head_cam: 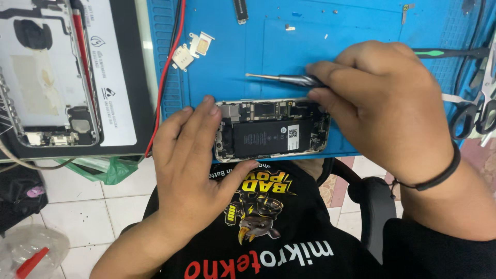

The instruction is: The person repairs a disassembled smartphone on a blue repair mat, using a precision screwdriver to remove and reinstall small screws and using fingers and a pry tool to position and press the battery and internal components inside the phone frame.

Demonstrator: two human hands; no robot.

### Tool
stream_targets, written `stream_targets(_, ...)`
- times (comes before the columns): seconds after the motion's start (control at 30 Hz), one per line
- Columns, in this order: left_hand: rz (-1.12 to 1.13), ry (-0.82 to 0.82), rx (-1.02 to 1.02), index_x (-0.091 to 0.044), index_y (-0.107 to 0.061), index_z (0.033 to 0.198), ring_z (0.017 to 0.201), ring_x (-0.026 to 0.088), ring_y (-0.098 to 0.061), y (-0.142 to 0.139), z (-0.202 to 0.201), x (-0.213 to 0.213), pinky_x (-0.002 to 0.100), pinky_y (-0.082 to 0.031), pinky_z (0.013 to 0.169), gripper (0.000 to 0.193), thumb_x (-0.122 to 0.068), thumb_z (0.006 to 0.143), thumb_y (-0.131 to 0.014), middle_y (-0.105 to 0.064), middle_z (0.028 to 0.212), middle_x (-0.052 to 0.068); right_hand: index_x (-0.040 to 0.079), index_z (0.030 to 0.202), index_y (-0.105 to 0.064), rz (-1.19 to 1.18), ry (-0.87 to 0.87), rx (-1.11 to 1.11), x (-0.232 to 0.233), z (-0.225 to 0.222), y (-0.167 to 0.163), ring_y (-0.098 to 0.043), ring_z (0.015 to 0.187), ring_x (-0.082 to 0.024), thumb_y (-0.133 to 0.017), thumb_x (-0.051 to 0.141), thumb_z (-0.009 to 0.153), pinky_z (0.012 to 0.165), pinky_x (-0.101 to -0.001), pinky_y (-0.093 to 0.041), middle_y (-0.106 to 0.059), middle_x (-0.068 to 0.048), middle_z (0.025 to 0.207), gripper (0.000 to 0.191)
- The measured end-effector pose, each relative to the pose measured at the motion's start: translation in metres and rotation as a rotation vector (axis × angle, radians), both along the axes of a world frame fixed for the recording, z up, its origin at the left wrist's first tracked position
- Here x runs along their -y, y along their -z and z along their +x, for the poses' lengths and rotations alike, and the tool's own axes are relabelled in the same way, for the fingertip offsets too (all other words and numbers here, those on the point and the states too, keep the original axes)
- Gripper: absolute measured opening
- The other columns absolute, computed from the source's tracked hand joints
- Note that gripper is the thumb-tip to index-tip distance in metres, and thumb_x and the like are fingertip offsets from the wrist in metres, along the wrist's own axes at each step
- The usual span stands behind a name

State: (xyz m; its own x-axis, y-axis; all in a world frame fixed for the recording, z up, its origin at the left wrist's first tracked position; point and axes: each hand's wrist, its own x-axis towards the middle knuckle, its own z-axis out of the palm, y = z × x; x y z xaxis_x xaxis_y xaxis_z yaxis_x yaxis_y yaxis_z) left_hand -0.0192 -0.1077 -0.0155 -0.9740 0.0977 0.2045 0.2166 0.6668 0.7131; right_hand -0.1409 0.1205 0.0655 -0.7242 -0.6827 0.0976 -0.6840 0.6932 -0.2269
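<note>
An opened smartphone (pixel 271 129) with a black battery and bare circuit parts lies on the blue work mat (pixel 351 31) at the near edge. My left hand (pixel 188 165) rests on the phone's left end, fingers on its top corner and thumb along its lower edge. My right hand (pixel 382 98) hovers over the phone's right end and grips a slim metal screwdriver (pixel 281 78), whose tip points left above the mat.
Two small white-gold parts (pixel 192 49) lie on the mat upper left, beside a red cable (pixel 168 67). Another open phone shell (pixel 46 72) sits on a dark pad at far left. Scissors and tweezers (pixel 473 111) lie at the right edge. A black chair armrest (pixel 372 201) is below.
</note>
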Motion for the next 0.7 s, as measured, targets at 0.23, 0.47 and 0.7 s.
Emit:
stream_targets(0.23, -0.016, 0.004, -0.004, 0.003, -0.043, 0.149, 0.134, 0.040, -0.048, -0.003, 0.006, -0.006, 0.048, -0.038, 0.116, 0.090, -0.032, 0.082, -0.093, -0.054, 0.151, 0.021, 0.008, 0.097, -0.078, 0.033, -0.221, -0.050, 0.016, -0.017, 0.007, -0.063, 0.077, -0.031, -0.085, 0.016, 0.075, 0.066, -0.0421, -0.052, -0.065, -0.007, 0.081, 0.024)
stream_targets(0.47, -0.008, -0.004, 0.017, 0.003, -0.041, 0.151, 0.134, 0.039, -0.049, -0.004, 0.008, -0.010, 0.048, -0.039, 0.116, 0.094, -0.034, 0.082, -0.093, -0.055, 0.151, 0.020, 0.008, 0.095, -0.077, -0.013, -0.293, -0.038, 0.014, -0.029, 0.015, -0.065, 0.079, -0.031, -0.085, 0.018, 0.076, 0.065, -0.0423, -0.052, -0.070, -0.005, 0.083, 0.023)
stream_targets(0.7, 0.004, -0.013, -0.005, 0.002, -0.042, 0.151, 0.135, 0.040, -0.049, 0.004, 0.003, -0.008, 0.048, -0.039, 0.116, 0.092, -0.033, 0.083, -0.093, -0.055, 0.151, 0.020, 0.007, 0.099, -0.077, 0.037, -0.256, -0.071, -0.006, -0.011, 0.004, -0.067, 0.077, -0.028, -0.083, 0.007, 0.079, 0.066, -0.0386, -0.052, -0.071, -0.006, 0.088, 0.021)
